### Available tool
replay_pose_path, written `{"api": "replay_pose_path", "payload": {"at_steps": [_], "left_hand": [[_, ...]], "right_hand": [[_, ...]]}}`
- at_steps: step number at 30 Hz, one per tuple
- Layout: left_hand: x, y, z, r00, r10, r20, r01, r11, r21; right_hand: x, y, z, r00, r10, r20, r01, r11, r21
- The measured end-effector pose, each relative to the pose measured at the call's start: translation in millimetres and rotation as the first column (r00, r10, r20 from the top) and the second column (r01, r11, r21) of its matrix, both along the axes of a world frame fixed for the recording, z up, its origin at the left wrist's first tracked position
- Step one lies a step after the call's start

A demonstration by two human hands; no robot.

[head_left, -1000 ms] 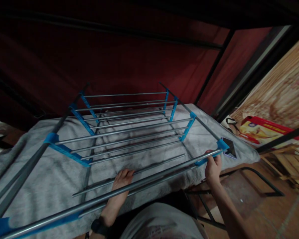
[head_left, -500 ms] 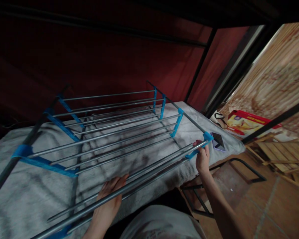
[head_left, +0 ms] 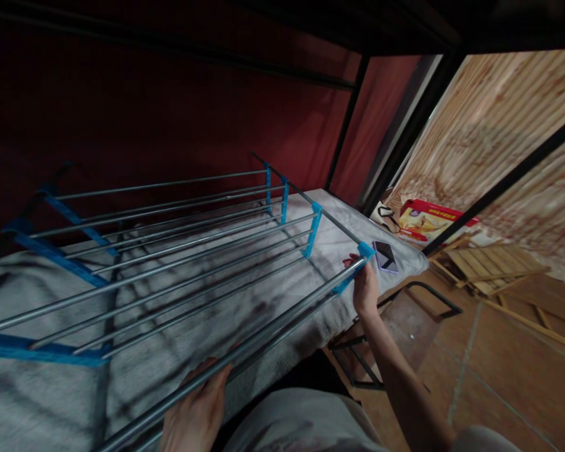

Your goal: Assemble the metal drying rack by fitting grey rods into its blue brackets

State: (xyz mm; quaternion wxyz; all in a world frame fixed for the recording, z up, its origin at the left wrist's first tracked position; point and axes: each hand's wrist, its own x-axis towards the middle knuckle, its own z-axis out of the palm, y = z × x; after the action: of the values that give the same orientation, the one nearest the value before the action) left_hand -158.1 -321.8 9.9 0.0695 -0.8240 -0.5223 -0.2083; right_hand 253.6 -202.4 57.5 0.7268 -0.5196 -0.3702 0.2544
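A drying rack of grey metal tubes (head_left: 188, 276) with blue plastic brackets (head_left: 314, 231) stands in front of me. My left hand (head_left: 198, 402) is closed around a metal rod at the near side, behind the thick front tube (head_left: 263, 336), which hides part of the fingers. At the right end of that tube, my right hand (head_left: 366, 290) grips from the outside, next to the corner bracket (head_left: 365, 251). Its fingertips show beyond the tube. The thinner rod now lies nearly in line with the front tube, so its ends are hard to make out.
The rack rests on a grey blanket (head_left: 329, 207). A phone (head_left: 386, 256) lies right of the rack. Beyond are a red and yellow box (head_left: 428, 220), a folded wooden piece (head_left: 489, 263) and a black metal frame (head_left: 433, 292) on the tiled floor. A dark red wall (head_left: 169, 119) stands behind.
The view has swung right, so the rack sits further left. The loose thin rod, earlier visibly apart from the front tube, now lines up behind it. Both hands keep their places along the tube.
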Motion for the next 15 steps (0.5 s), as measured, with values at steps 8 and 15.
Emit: {"api": "replay_pose_path", "payload": {"at_steps": [8, 15], "left_hand": [[1.0, 2.9, -3.8, 0.999, -0.036, -0.004, 0.035, 0.999, -0.035], [2.5, 2.8, -6.6, 0.996, -0.023, 0.084, 0.030, 0.997, -0.073]], "right_hand": [[3.3, 2.9, -4.2, 1.000, 0.000, -0.007, 0.000, 1.000, 0.006], [4.0, 1.4, -4.7, 1.000, 0.010, -0.029, -0.009, 0.999, 0.040]]}}
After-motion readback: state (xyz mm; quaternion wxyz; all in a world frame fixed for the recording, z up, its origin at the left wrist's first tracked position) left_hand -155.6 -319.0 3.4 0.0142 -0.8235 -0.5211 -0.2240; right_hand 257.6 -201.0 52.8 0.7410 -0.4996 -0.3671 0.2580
